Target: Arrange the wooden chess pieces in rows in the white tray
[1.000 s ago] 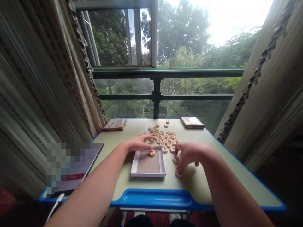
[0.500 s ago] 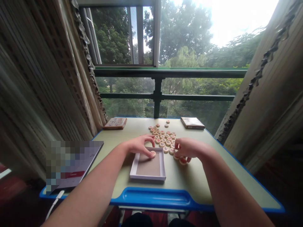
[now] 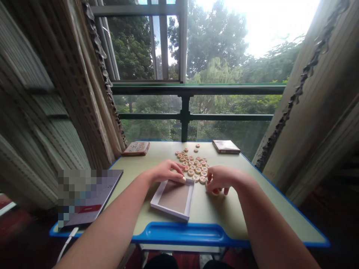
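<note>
My left hand (image 3: 168,172) is over the far edge of a shallow white box (image 3: 155,198), with a Chinese chess piece (image 3: 183,180) pinched at the thumb and fingertips. The box's brown inside is bare. To its right, my right hand (image 3: 221,178) curls down over the table, its fingertips closed around Chinese chess pieces that they partly hide. A piece (image 3: 215,192) shows beneath these fingers. Between and beyond both hands lies a loose cluster of round wooden pieces (image 3: 198,170) with red or dark characters.
A brown patterned box (image 3: 136,148) lies at the far left of the table (image 3: 224,220), a flat box (image 3: 226,146) at the far right. On the left is a dark laptop-like object (image 3: 103,198) with a white cable (image 3: 66,244). A blue tray groove (image 3: 185,231) runs along the front edge.
The white box has turned a little, its near right corner coming closer to me. The left hand's piece has gone from flat against the thumb to edge-on. My right hand covers more of its pieces.
</note>
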Available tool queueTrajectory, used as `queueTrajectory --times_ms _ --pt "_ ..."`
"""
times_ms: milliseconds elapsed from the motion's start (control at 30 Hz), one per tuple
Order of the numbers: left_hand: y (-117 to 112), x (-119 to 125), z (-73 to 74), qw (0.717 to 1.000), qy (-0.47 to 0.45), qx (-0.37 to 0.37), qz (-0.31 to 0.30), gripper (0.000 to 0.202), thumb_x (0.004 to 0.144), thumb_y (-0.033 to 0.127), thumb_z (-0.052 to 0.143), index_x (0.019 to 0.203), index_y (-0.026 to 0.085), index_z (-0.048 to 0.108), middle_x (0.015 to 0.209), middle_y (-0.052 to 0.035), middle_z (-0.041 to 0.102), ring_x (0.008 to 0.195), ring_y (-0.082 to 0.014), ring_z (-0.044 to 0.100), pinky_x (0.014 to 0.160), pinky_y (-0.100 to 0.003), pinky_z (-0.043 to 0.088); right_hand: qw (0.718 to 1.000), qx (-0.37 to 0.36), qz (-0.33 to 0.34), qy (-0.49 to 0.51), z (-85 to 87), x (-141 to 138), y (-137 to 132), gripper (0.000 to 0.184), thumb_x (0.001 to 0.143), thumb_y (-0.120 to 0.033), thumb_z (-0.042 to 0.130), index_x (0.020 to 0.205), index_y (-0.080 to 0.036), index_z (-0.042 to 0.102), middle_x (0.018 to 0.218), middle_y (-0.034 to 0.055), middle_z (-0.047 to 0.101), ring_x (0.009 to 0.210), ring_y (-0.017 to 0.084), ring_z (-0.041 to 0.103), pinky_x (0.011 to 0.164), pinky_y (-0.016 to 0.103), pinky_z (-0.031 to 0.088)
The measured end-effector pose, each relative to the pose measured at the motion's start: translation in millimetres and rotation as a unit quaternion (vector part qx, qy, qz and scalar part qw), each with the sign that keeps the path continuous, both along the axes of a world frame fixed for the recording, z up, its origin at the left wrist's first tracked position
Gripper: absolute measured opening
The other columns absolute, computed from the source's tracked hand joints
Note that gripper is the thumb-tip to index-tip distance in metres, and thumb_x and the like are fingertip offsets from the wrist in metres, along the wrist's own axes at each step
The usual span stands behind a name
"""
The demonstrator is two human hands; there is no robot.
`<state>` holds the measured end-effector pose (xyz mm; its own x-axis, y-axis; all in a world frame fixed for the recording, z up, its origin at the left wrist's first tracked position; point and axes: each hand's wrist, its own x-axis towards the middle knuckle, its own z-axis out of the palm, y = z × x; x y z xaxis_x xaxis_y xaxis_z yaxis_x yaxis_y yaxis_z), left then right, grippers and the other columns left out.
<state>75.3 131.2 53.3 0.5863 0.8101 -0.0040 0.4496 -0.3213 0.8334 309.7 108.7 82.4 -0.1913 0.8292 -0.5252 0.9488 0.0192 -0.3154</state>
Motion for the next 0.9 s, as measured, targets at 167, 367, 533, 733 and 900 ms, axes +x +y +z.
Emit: queueTrajectory --times_ms 167,367,533,733,900 --pt "4 -4 -0.3 0.991 -0.128 -0.045 0.011 0.03 0.064 0.043 0.072 0.082 0.018 0.073 0.127 -0.0093 0.057 0.12 -0.0262 0.049 0.099 -0.037 0.038 1.0 0.002 0.019 0.0 0.3 -1 -2 0.027 0.058 -0.015 0.065 0.084 -0.014 0.062 0.065 0.0018 0.065 0.055 0.015 0.063 0.044 0.021 0.047" --pt "16 -6 -9.9 0.973 -0.201 -0.078 0.083 0.041 0.061 0.047 0.074 0.086 0.014 0.069 0.111 -0.0121 0.066 0.108 -0.0245 0.058 0.097 -0.038 0.04 0.998 0.038 0.039 -0.03 2.3 -3 -4 0.021 0.06 -0.017 0.063 0.081 -0.016 0.061 0.065 0.0012 0.065 0.055 0.015 0.063 0.046 0.021 0.042" --pt "34 -9 -23.3 0.958 -0.179 0.033 0.221 0.043 0.06 0.048 0.072 0.083 0.013 0.066 0.09 -0.01 0.071 0.09 -0.0225 0.063 0.086 -0.037 0.046 0.993 0.08 0.053 -0.069 7.1 -4 -5 0.025 0.063 -0.03 0.065 0.083 -0.016 0.059 0.064 0.0019 0.065 0.055 0.015 0.061 0.046 0.022 0.036" --pt "48 -17 -39.2 0.97 -0.047 0.092 0.218 0.026 0.062 0.034 0.067 0.078 0.015 0.068 0.087 -0.0084 0.07 0.083 -0.0216 0.063 0.081 -0.034 0.048 0.98 0.15 0.103 -0.078 6.3 -5 -1 0.034 0.061 -0.043 0.068 0.081 -0.018 0.059 0.074 0.003 0.065 0.061 0.015 0.056 0.046 0.023 0.03" --pt "37 -9 -32.6 0.957 0.002 0.17 0.234 0.028 0.065 0.033 0.062 0.086 0.016 0.07 0.096 -0.0071 0.069 0.083 -0.0202 0.061 0.077 -0.03 0.047 0.979 0.17 0.101 -0.057 1.8 -8 6 0.036 0.06 -0.043 0.071 0.084 -0.018 0.061 0.083 0.0041 0.065 0.068 0.016 0.055 0.049 0.023 0.031"
